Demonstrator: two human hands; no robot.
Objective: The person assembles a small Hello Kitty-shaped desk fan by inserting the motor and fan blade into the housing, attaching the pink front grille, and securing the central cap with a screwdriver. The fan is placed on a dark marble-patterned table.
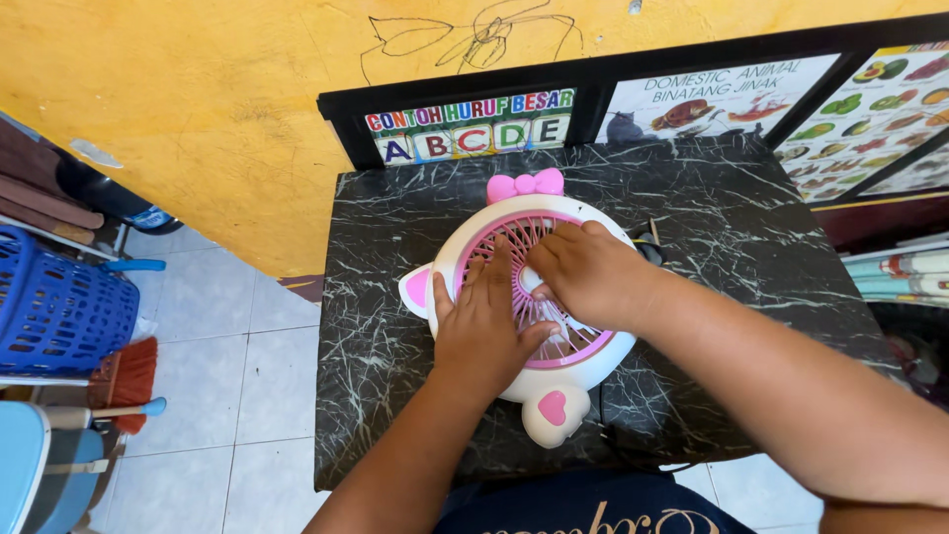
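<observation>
Cat-shaped fan (534, 381) lies mid-table (751, 227), marble bare around it. Our left hand (481, 331) presses flat on its pink grille (578, 346); our right hand (583, 272) curls there, fingertips on the grille.

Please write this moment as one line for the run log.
left hand: flat on fan grille | right hand: on grille centre | fan: on black marble table

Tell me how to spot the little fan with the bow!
Find the black marble-patterned table against the yellow wall. In its middle lies a round white fan with a pink grille, under the left hand and right hand. Only it has a pink bow on top, pink ears and a heart-marked foot.
</observation>
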